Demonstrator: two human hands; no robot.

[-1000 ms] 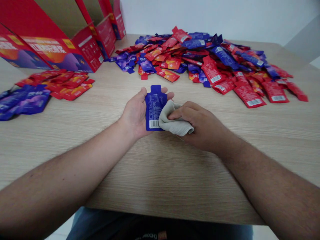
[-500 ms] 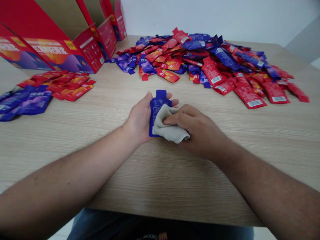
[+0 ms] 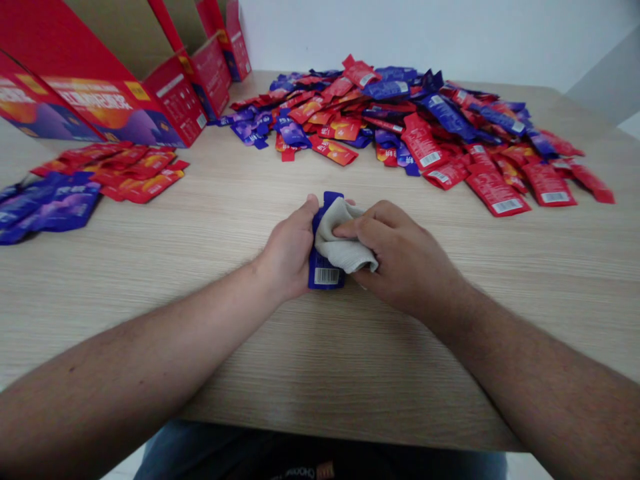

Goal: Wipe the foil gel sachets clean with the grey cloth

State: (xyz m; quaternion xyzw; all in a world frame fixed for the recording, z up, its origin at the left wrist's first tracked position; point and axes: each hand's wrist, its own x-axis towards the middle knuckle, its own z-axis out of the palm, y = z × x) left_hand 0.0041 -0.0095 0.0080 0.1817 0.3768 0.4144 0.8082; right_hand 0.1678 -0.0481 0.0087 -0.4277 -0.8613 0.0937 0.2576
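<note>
My left hand (image 3: 290, 253) grips a blue pouch (image 3: 324, 275) over the middle of the wooden table (image 3: 320, 373), barcode end towards me. My right hand (image 3: 400, 260) is closed on a grey cloth (image 3: 340, 240) and presses it against the pouch's upper face. The cloth hides most of the pouch; only its top tab and bottom strip show.
A large heap of red and blue pouches (image 3: 425, 127) covers the far side of the table. At the left lie a row of red pouches (image 3: 130, 170) and a row of blue pouches (image 3: 45, 207). Open red cartons (image 3: 115, 87) stand at the far left.
Both hands have drawn closer to me with the pouch. The cloth has slid up from the pouch's lower right to its top, uncovering the barcode end.
</note>
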